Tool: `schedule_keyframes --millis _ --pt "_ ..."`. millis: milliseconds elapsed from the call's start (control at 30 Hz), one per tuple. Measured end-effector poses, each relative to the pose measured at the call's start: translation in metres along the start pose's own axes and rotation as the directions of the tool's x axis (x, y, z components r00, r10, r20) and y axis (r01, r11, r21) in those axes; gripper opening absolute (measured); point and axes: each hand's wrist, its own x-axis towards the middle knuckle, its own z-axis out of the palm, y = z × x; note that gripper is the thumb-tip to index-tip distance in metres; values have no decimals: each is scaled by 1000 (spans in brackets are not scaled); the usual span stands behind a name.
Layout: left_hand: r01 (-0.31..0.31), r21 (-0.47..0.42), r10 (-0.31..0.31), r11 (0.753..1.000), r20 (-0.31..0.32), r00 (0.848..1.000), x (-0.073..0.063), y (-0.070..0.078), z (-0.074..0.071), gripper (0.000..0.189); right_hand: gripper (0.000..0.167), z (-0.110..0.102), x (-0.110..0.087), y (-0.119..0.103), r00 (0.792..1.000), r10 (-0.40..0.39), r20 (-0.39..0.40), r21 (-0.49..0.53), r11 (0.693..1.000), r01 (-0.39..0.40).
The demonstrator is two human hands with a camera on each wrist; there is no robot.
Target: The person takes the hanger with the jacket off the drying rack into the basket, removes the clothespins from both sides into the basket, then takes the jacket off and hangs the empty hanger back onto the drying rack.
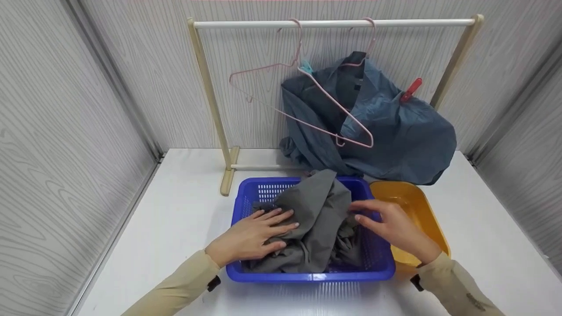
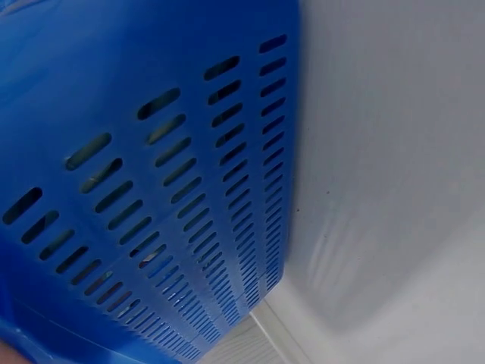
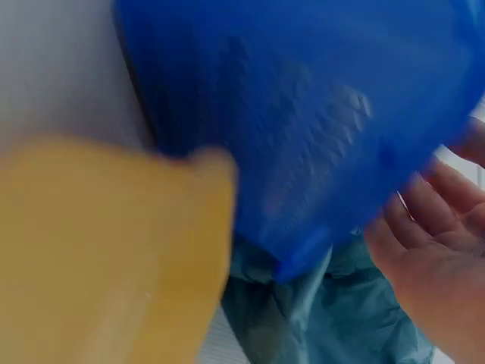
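A crumpled grey cloth point(image 1: 314, 210) fills much of the blue perforated basket point(image 1: 307, 277) in the head view. My left hand point(image 1: 252, 235) rests on the cloth's left side, its fingers spread. Over the basket's right rim reaches my right hand point(image 1: 397, 226), thumb and fingers apart beside the cloth's right edge; whether the fingertips touch it is hard to tell. The right wrist view shows that hand point(image 3: 436, 235) near the basket's rim with the palm side visible. Only the basket's slotted outer wall point(image 2: 189, 189) shows clearly in the left wrist view.
A yellow tray point(image 1: 408, 202) stands against the basket's right side. Behind, a rack with a white rail point(image 1: 333, 23) carries a bare pink hanger point(image 1: 351, 116) and a dark blue shirt point(image 1: 404, 140). A red clothespin point(image 1: 411, 90) and a light blue one point(image 1: 306, 67) are up there.
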Motion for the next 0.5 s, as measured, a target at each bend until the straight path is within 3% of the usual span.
schedule_keyframes --millis 100,200,300,400,500 --pt "4 6 -4 1000 -4 1000 0 -1 0 53 48 -14 22 1 996 -91 13 -123 988 92" --pt "1 5 -1 1000 -6 1000 0 -1 0 52 70 -21 44 4 981 -167 99 -230 955 186" --pt "2 1 -2 1000 -7 1000 -1 -1 2 52 87 -20 64 5 949 -224 221 -322 902 288" --pt "5 1 -5 1000 -7 1000 -1 0 2 52 93 -14 82 6 910 -261 321 -369 851 374" --pt "1 3 -1 1000 -20 1000 0 0 1 52 93 -9 95 10 891 -245 382 -367 844 390"
